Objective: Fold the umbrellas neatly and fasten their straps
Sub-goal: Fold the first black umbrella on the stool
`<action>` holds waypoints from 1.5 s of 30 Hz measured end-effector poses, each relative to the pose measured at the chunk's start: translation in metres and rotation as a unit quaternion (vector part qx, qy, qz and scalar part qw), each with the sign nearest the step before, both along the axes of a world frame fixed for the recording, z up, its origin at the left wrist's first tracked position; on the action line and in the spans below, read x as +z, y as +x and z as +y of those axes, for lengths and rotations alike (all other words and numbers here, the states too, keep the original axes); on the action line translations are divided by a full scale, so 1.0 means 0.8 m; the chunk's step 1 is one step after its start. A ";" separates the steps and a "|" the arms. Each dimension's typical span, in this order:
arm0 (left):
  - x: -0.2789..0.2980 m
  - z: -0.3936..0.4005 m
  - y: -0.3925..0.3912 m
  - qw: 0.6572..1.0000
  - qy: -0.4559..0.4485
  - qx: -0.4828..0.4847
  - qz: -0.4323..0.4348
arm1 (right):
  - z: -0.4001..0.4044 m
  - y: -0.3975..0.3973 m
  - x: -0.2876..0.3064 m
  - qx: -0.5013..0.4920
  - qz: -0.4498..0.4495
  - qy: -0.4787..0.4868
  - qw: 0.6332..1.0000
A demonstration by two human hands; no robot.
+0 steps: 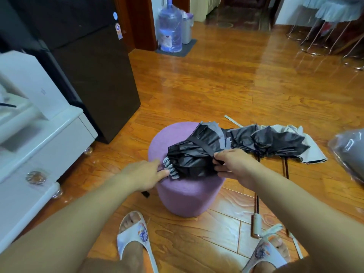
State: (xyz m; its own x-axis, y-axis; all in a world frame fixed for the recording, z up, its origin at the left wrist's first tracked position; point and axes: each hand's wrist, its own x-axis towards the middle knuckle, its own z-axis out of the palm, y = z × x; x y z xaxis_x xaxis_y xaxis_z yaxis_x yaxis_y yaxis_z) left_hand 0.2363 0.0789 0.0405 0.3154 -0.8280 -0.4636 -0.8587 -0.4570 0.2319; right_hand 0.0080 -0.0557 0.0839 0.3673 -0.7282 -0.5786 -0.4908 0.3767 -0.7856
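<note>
A black-lined umbrella (pixel 194 154) lies bunched on top of a round purple stool (pixel 187 196). A black strap (pixel 202 145) runs across its folds. My right hand (pixel 233 164) pinches the strap's end and the fabric at the bundle's right side. My left hand (pixel 146 173) lies at the bundle's left end, its straight fingers touching the white rib tips (pixel 171 170). A second umbrella (pixel 275 142), black inside and pale grey outside, sprawls half folded on the floor to the right. Its dark shaft runs toward me and ends in a pale handle (pixel 256 225).
A black fridge (pixel 84 62) and a white cabinet (pixel 39 138) stand at the left. A water bottle (pixel 170 30) is at the back, metal-legged stools (pixel 325 36) at far right, and a plastic-wrapped bundle (pixel 350 152) at the right edge. My slippered feet (pixel 136 239) are below the purple stool.
</note>
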 end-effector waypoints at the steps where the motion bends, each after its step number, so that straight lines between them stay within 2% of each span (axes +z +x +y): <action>1: 0.005 -0.001 -0.005 0.997 -0.011 -0.013 -0.077 | 0.000 0.003 0.001 -0.004 0.004 0.003 1.000; 2: 0.012 -0.003 -0.011 0.994 -0.042 -0.011 -0.102 | 0.001 0.004 0.002 -0.008 0.010 0.004 1.000; 3: 0.017 -0.005 -0.019 0.992 -0.095 -0.007 -0.086 | 0.002 0.003 0.003 -0.010 0.016 0.007 1.000; 6: 0.026 -0.014 -0.042 0.966 -0.257 -0.009 0.003 | 0.007 -0.004 0.010 -0.005 0.038 0.022 0.999; 8: 0.028 -0.022 -0.056 0.946 -0.323 0.002 0.037 | 0.007 -0.011 0.017 -0.002 0.054 0.015 0.998; 10: 0.027 -0.032 -0.062 0.936 -0.349 0.010 0.053 | 0.005 -0.015 0.024 -0.006 0.053 0.002 0.999; 15: 0.023 -0.067 -0.058 0.933 -0.328 0.058 0.135 | -0.001 -0.016 0.041 0.011 0.032 0.003 0.999; 19: 0.007 -0.081 -0.068 0.942 -0.288 0.003 0.172 | -0.010 -0.009 0.051 0.044 0.019 -0.003 0.999; 21: -0.002 -0.084 -0.071 0.942 -0.277 -0.008 0.191 | -0.017 0.003 0.058 0.057 -0.086 0.002 0.995; 23: -0.003 -0.089 -0.069 0.935 -0.296 0.002 0.197 | -0.031 0.014 0.060 0.046 -0.252 0.018 0.966; 24: -0.001 -0.090 -0.068 0.931 -0.305 0.020 0.200 | -0.041 0.017 0.055 0.030 -0.284 0.000 0.958; 25: 0.000 -0.090 -0.066 0.930 -0.303 0.043 0.202 | -0.050 0.018 0.046 0.017 -0.261 -0.047 0.964; 27: -0.001 -0.088 -0.060 0.929 -0.284 0.072 0.227 | -0.063 0.012 0.024 0.012 -0.113 -0.169 0.979; 29: -0.004 -0.085 -0.054 0.926 -0.274 0.077 0.249 | -0.069 0.002 0.006 0.068 0.038 -0.253 0.964; 30: -0.005 -0.083 -0.053 0.927 -0.271 0.073 0.248 | -0.070 -0.001 0.003 0.091 0.072 -0.270 0.956; 34: -0.005 -0.082 -0.046 0.928 -0.251 0.072 0.265 | -0.078 -0.009 0.012 0.125 0.026 -0.241 0.962; 37: 0.000 -0.080 -0.042 0.907 -0.237 0.087 0.336 | -0.080 -0.008 0.012 0.160 0.037 -0.268 0.949; 40: 0.009 -0.080 -0.038 0.895 -0.225 0.097 0.373 | -0.083 0.006 0.011 0.112 0.000 -0.294 0.949; 45: 0.001 -0.079 -0.026 0.908 -0.236 0.088 0.335 | -0.087 0.030 0.011 0.027 -0.038 -0.303 0.952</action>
